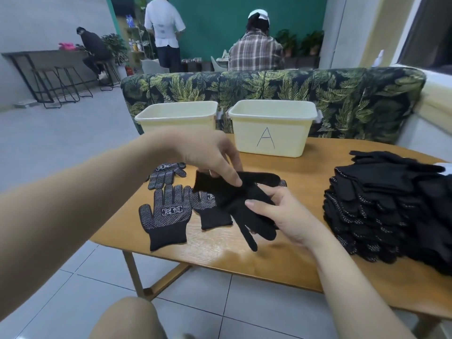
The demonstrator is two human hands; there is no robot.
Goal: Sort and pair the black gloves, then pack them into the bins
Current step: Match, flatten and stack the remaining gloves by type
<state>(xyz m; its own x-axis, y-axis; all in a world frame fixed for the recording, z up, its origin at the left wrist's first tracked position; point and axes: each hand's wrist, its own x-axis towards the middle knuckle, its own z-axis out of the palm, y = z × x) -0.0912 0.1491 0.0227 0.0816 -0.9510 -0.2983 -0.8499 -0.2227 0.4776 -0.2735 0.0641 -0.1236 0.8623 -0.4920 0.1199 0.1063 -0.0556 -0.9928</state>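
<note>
Both my hands hold one black glove above the table's middle. My left hand pinches its cuff end from above, and my right hand grips its palm, fingers hanging down. Under it lies a dotted glove, palm up. Left of that rests another dotted glove with a white label, and a third lies behind it. A tall pile of black gloves fills the table's right side. Two pale yellow bins stand at the back: one unmarked, one marked A.
The wooden table has its front edge close to my knee. A leaf-patterned sofa backs the bins. Three people are far behind it, and stools stand by a counter at the left.
</note>
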